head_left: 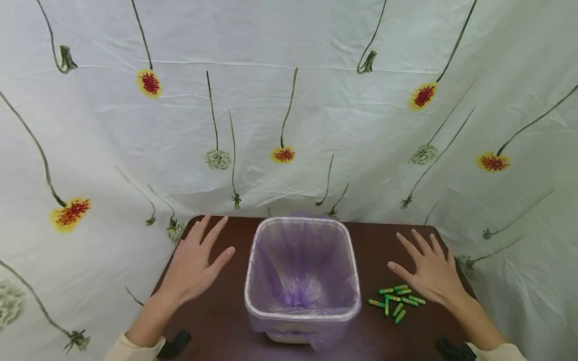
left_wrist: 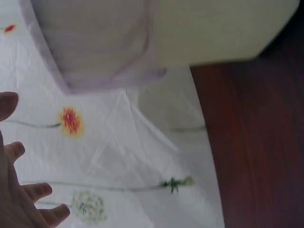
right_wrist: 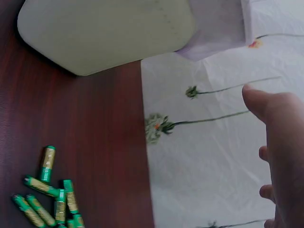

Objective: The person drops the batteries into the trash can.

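Note:
A white bin [head_left: 302, 273] lined with a purple plastic bag stands in the middle of a dark brown table [head_left: 226, 311]. Several green batteries [head_left: 397, 301] lie in a loose pile to the bin's right; the right wrist view shows the batteries [right_wrist: 52, 199] too. My left hand [head_left: 196, 260] hovers flat, fingers spread, left of the bin and holds nothing. My right hand [head_left: 429, 271] is spread the same way just above and beyond the batteries, empty. The bin's pale wall [left_wrist: 213, 33] fills the top of the left wrist view, and the bin [right_wrist: 104, 33] also shows in the right wrist view.
A white cloth printed with flowers [head_left: 289, 110] hangs behind the table and drapes down both sides. The table's far edge [head_left: 384, 225] lies close behind the bin. Dark wrist mounts [head_left: 176, 345] sit at my sleeves.

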The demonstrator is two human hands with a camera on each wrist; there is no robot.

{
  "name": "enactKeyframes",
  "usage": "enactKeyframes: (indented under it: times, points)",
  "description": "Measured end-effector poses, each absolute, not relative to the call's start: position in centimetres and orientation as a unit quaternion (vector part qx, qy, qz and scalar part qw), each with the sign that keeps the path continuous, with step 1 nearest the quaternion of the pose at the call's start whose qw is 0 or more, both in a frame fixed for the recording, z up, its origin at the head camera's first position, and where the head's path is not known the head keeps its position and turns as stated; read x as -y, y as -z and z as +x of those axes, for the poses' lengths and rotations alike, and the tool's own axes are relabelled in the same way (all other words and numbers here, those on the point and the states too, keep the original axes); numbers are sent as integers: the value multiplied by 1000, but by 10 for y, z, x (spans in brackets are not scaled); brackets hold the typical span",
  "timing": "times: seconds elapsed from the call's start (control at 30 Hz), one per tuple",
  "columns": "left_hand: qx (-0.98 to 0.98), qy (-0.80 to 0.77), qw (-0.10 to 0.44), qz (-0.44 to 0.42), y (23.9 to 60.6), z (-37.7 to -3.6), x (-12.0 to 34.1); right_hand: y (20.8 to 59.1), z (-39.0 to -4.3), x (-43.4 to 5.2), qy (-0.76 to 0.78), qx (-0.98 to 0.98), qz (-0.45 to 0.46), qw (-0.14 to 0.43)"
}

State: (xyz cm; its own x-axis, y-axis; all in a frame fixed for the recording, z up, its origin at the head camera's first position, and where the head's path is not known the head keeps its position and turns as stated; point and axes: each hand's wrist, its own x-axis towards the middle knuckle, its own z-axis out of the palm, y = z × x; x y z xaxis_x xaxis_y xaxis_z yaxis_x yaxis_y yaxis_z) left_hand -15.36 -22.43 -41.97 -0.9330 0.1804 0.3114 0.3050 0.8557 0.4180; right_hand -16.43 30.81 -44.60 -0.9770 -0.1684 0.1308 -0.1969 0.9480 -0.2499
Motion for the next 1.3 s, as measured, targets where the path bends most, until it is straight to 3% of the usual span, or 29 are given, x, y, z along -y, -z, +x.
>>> enactKeyframes:
  times: [0.17,0.43,0.57,0.87,1.13,1.3]
  points:
    - [900,393,108,-156,427,-138,201,468,-162,-311,-153,981,95,75]
    - [807,566,49,-163,443,-119,169,523,-151,-314,-220,956,79,176]
    - [777,611,27,-149,449,-118,160,550,-142,-314,-244,948,52,199]
    - [782,595,52,-179,465,-117,158,603,-118,-314,-297,934,-8,199]
    - [776,600,74,-180,472,-116,158,630,-105,-308,-336,927,-108,129]
    - [761,621,63,-176,471,-115,158,651,-99,-299,-344,915,-142,156]
